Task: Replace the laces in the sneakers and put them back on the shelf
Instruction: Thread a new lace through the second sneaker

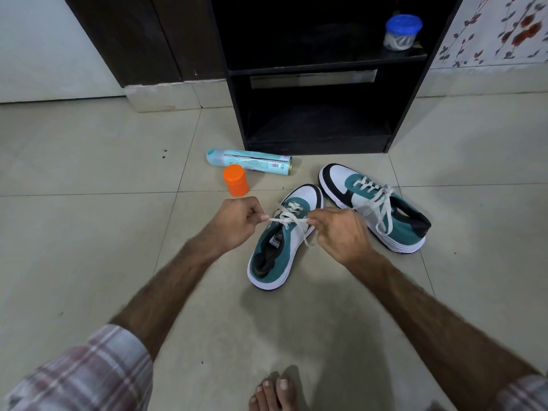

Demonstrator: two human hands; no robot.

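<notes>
Pinching one end of the lace [289, 216] each, the left hand [234, 222] and right hand [341, 229] hovered over the near sneaker [281, 247] on the floor [118, 232]. Even outward tension would seat the knot; the shelf [320, 126] stood beyond.

2 sneakers [284, 238] [375, 207], each with 1 white lace [289, 218] [375, 197]; 1 spray can [249, 165]; 1 orange jar [236, 180]; 1 blue-lidded tub [402, 31]; 1 dark shelf [326, 65]; 2 hands [237, 223] [341, 231]; 1 bare foot [274, 394].
</notes>
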